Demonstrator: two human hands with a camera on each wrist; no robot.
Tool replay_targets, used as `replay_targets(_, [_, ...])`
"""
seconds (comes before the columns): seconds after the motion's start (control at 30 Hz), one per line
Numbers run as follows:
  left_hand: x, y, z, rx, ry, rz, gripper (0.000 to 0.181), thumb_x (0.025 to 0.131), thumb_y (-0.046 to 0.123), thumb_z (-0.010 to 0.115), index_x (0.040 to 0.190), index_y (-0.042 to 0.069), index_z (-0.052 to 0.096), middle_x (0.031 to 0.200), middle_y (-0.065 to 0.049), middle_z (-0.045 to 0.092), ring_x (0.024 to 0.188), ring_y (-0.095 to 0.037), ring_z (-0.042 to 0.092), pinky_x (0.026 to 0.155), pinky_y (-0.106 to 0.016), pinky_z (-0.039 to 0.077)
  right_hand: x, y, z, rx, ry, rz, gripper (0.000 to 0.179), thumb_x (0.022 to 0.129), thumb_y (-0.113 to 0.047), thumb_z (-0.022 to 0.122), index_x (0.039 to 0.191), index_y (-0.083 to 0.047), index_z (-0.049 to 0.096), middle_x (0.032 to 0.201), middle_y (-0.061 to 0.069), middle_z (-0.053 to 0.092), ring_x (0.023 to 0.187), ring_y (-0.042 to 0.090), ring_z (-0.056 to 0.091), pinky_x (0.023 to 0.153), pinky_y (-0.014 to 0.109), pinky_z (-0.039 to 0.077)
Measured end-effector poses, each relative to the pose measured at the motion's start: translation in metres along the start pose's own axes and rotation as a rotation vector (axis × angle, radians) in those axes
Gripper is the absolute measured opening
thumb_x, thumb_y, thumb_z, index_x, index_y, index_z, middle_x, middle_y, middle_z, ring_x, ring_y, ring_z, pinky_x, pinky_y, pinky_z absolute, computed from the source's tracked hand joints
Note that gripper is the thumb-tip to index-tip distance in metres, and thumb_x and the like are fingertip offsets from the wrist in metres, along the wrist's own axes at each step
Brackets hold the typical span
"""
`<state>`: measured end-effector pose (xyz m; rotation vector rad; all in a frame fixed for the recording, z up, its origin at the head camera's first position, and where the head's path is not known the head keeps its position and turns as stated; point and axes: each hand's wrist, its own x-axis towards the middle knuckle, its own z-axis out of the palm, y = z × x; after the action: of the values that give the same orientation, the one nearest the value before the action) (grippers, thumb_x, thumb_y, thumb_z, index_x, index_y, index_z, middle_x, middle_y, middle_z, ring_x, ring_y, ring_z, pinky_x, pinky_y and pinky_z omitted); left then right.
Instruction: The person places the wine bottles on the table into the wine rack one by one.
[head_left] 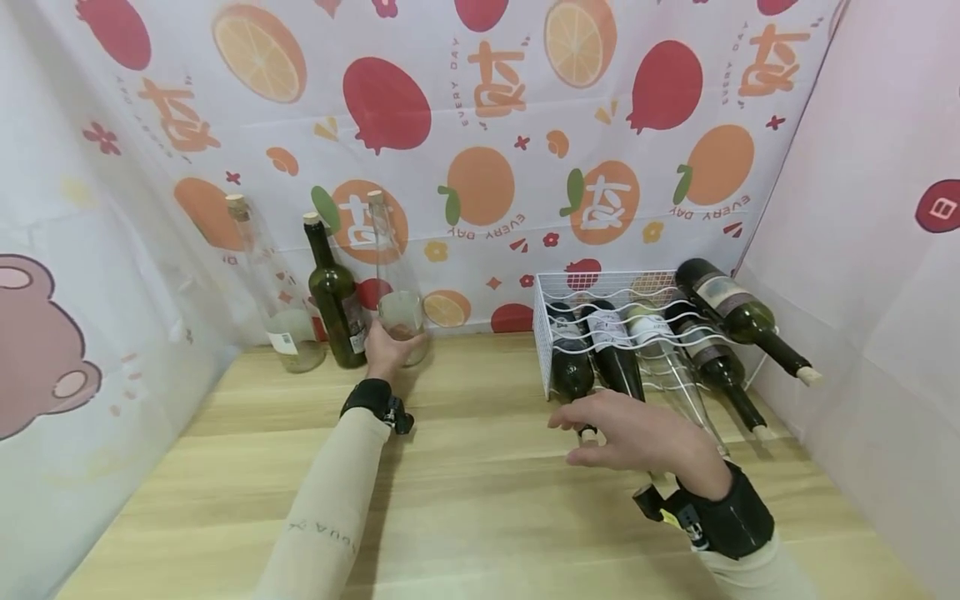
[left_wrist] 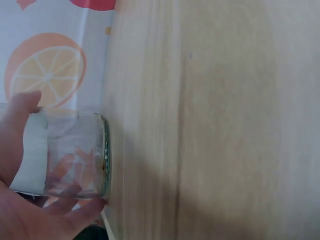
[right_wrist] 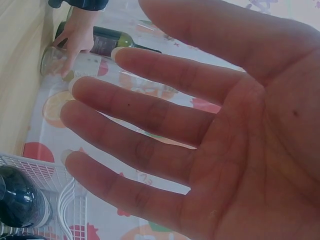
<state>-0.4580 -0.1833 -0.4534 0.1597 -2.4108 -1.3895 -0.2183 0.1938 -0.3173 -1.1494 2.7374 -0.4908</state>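
Observation:
My left hand point(head_left: 388, 348) holds a clear corked bottle point(head_left: 400, 304) low on its body, the thumb on one side and the fingers round the other. In the left wrist view the base of this bottle point(left_wrist: 75, 160) is close to the wooden tabletop. Just left of it a dark green corked bottle point(head_left: 333, 292) stands upright, and farther left another clear bottle point(head_left: 294, 333). Over the front of the wire rack hovers my right hand point(head_left: 637, 429), holding nothing. Its fingers are spread and fairly straight in the right wrist view.
A white wire rack point(head_left: 542, 342) at the right holds several bottles lying with their necks forward. One green bottle point(head_left: 731, 304) lies higher, at the rack's right end. A fruit-print curtain point(head_left: 480, 250) hangs behind the wooden table point(head_left: 480, 500).

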Motion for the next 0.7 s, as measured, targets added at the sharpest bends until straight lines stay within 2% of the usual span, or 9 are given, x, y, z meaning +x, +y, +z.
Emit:
replay_targets(0.17, [-0.004, 0.003, -0.007, 0.031, -0.006, -0.023, 0.085, 0.078, 0.034, 0.09, 0.143, 0.001, 0.046, 0.144, -0.024, 0.057, 0.138, -0.042, 0.05, 0.118, -0.054, 0.041, 0.0, 0.0, 0.001, -0.017, 0.008, -0.016, 0.039, 0.096, -0.028, 0.073, 0.131, -0.011, 0.068, 0.122, 0.001, 0.075, 0.109, 0.018, 0.069, 0.095, 0.038, 0.057])
replay_targets(0.3, [-0.01, 0.006, -0.015, 0.071, -0.031, 0.018, 0.083, 0.077, 0.035, 0.09, 0.138, -0.004, 0.05, 0.14, -0.029, 0.059, 0.134, -0.045, 0.053, 0.115, -0.055, 0.044, 0.001, 0.001, 0.0, -0.036, 0.016, -0.002, 0.04, 0.096, -0.028, 0.073, 0.132, -0.011, 0.068, 0.121, 0.0, 0.075, 0.109, 0.018, 0.069, 0.095, 0.04, 0.057])
replay_targets(0.47, [-0.02, 0.008, -0.03, 0.119, -0.07, 0.063, 0.074, 0.075, 0.04, 0.091, 0.129, 0.0, 0.06, 0.13, -0.024, 0.065, 0.124, -0.041, 0.06, 0.106, -0.054, 0.049, 0.0, 0.002, -0.001, -0.031, 0.011, 0.006, 0.04, 0.097, -0.028, 0.073, 0.133, -0.01, 0.068, 0.12, 0.001, 0.076, 0.109, 0.021, 0.071, 0.095, 0.041, 0.057])
replay_targets(0.57, [-0.027, 0.012, -0.043, 0.126, -0.119, 0.083, 0.073, 0.074, 0.044, 0.091, 0.127, 0.002, 0.063, 0.127, -0.022, 0.067, 0.118, -0.039, 0.062, 0.1, -0.052, 0.051, 0.0, 0.004, -0.001, -0.018, 0.013, 0.006, 0.04, 0.097, -0.028, 0.072, 0.132, -0.01, 0.068, 0.12, 0.001, 0.075, 0.108, 0.02, 0.071, 0.093, 0.039, 0.058])
replay_targets(0.7, [-0.036, 0.021, -0.062, 0.157, -0.214, 0.143, 0.078, 0.072, 0.043, 0.092, 0.132, 0.003, 0.062, 0.128, -0.023, 0.067, 0.116, -0.039, 0.063, 0.097, -0.052, 0.053, -0.001, 0.008, -0.003, 0.015, 0.008, 0.021, 0.038, 0.098, -0.028, 0.071, 0.132, -0.011, 0.068, 0.119, 0.0, 0.075, 0.107, 0.017, 0.071, 0.089, 0.035, 0.059])
